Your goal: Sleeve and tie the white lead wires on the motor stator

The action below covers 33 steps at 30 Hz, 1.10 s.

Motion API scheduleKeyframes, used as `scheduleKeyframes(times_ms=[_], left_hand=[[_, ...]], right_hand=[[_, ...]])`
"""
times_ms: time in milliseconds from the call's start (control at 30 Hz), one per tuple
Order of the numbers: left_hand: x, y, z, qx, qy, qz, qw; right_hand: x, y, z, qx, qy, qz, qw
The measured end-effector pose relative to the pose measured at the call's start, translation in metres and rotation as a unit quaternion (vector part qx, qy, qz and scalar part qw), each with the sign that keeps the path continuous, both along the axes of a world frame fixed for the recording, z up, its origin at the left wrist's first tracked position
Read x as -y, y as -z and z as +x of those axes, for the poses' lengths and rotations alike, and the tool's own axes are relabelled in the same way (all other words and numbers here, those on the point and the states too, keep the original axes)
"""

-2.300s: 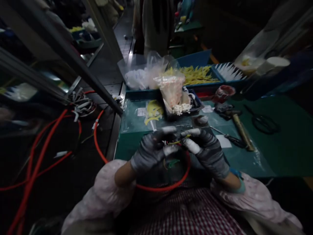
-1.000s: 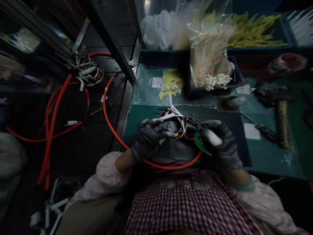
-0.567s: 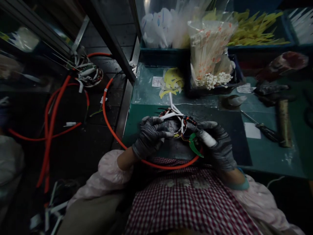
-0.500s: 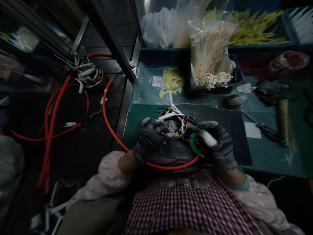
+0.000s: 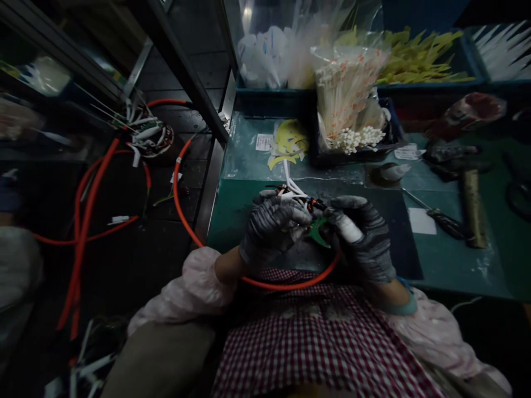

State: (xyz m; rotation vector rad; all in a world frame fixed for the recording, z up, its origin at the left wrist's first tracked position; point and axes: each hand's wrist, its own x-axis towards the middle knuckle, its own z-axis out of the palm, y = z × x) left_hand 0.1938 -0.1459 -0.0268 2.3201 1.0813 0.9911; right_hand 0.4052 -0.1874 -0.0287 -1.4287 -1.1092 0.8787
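Note:
A round wound motor part, which looks like a stator, lies on the bench in front of me, mostly covered by my left hand. White sleeved leads (image 5: 292,187) rise from its far side, beside a dark bundle of wires (image 5: 316,204) with orange bits. My left hand (image 5: 276,226), in a grey striped glove, curls over the part, its fingertips reaching the near edge of a green crescent-shaped circuit board (image 5: 319,231). My right hand (image 5: 363,235), gloved with white-wrapped fingertips, pinches at the board's right side; the exact contact is hard to see.
An orange cable (image 5: 290,286) loops along the bench's front edge. Yellow insulating pieces (image 5: 290,138) lie beyond the part. Behind stands a black bin (image 5: 394,146) with a bag of white-tipped leads (image 5: 348,94). To the right are a screwdriver (image 5: 448,222), a hammer (image 5: 473,207) and scissors (image 5: 520,193).
My left hand has moved right and now covers most of the round part, its fingers near the green board. The board has shifted left and turned, with my right hand following.

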Motion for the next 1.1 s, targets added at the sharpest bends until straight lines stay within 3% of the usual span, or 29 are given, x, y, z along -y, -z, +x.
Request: scheduleKeyframes(times_ms=[133, 300, 433, 533, 600, 667, 733, 800, 867, 933, 1100], left_hand=[[-0.006, -0.002, 0.011, 0.016, -0.023, 0.016, 0.999], [-0.003, 0.003, 0.024, 0.021, -0.016, 0.081, 0.996], [0.005, 0.000, 0.013, 0.053, 0.007, 0.079, 0.995], [0.003, -0.004, -0.018, 0.091, -0.052, -0.022, 0.994], [-0.005, -0.003, -0.042, 0.116, -0.126, -0.125, 0.977], [-0.016, 0.002, -0.058, 0.122, -0.163, -0.195, 0.959], [-0.029, 0.009, -0.064, 0.115, -0.144, -0.247, 0.951], [-0.041, 0.015, -0.060, 0.110, -0.087, -0.310, 0.940], [-0.052, 0.018, -0.051, 0.110, -0.030, -0.357, 0.927], [-0.060, 0.017, -0.044, 0.102, 0.001, -0.375, 0.921], [-0.073, 0.018, -0.038, 0.047, 0.028, -0.367, 0.929]], right_hand=[[0.016, 0.003, -0.009, 0.060, 0.088, 0.142, 0.984], [0.025, -0.001, -0.020, 0.134, 0.008, 0.212, 0.968], [0.008, 0.003, -0.017, 0.120, 0.015, 0.246, 0.962], [-0.008, 0.010, -0.016, 0.066, 0.067, 0.282, 0.955], [-0.017, 0.013, -0.018, 0.046, 0.063, 0.255, 0.964], [-0.023, 0.011, -0.021, 0.048, -0.008, 0.200, 0.979], [-0.026, 0.005, -0.023, 0.062, -0.145, 0.160, 0.975], [-0.028, -0.004, -0.022, 0.098, -0.271, 0.140, 0.947], [-0.027, -0.013, -0.022, 0.178, -0.326, 0.134, 0.919], [-0.025, -0.016, -0.025, 0.304, -0.320, 0.122, 0.889], [-0.014, -0.001, -0.046, 0.578, -0.260, 0.088, 0.769]])
